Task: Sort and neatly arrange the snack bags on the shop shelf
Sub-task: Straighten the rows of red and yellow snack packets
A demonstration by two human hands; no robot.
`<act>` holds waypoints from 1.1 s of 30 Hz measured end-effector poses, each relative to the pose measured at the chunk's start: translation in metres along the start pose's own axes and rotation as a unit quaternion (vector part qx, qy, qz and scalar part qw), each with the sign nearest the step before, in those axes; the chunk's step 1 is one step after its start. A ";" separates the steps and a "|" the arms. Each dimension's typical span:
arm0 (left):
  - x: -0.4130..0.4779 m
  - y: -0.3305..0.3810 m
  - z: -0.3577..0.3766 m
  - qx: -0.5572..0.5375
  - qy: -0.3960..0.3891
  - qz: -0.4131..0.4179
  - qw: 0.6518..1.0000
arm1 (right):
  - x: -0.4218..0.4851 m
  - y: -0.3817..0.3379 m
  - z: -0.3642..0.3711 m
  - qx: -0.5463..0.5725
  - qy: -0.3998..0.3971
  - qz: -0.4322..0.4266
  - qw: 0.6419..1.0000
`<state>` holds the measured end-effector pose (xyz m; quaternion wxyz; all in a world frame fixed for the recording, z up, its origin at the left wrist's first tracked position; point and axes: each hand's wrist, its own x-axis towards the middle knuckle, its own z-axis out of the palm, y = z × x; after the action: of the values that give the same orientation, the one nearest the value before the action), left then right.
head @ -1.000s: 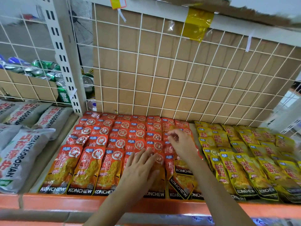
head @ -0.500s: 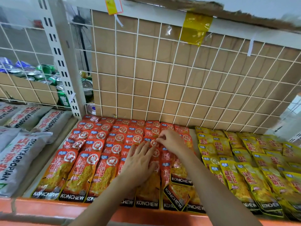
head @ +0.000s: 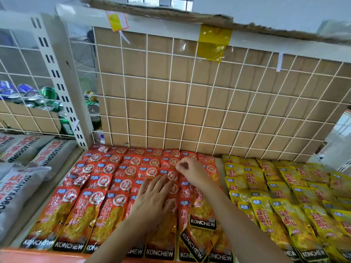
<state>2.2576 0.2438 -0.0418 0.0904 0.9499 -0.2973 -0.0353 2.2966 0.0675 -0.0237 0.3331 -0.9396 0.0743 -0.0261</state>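
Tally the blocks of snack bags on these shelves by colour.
orange bags: 1 block
yellow bags: 1 block
grey bags: 1 block
Total: 3 blocks. The single bags overlap too much to count.

Beyond the fingers (head: 161,182) rises a white wire grid (head: 146,88) backed by brown cardboard (head: 159,90), with yellow tape (head: 213,44) on its top rail. Up and left of them stands a white slotted upright (head: 57,88). Higher still, a pale wall (head: 266,8) and daylit window panes (head: 159,0). Below them runs the orange shelf edge (head: 28,256).
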 end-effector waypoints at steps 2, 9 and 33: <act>0.005 -0.002 0.002 -0.029 0.037 0.028 0.998 | -0.003 0.004 -0.008 0.021 0.038 -0.012 0.999; 0.032 0.017 -0.017 -0.029 0.030 0.027 0.999 | -0.020 0.032 -0.041 -0.057 0.057 -0.021 0.997; 0.042 0.039 -0.002 -0.111 0.071 0.151 0.980 | -0.096 0.046 -0.043 -0.133 -0.004 -0.035 0.990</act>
<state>2.2706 0.1890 -0.0326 0.2207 0.8782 -0.4242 0.0137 2.1920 0.0205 -0.0194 0.2040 -0.9777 0.0434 -0.0240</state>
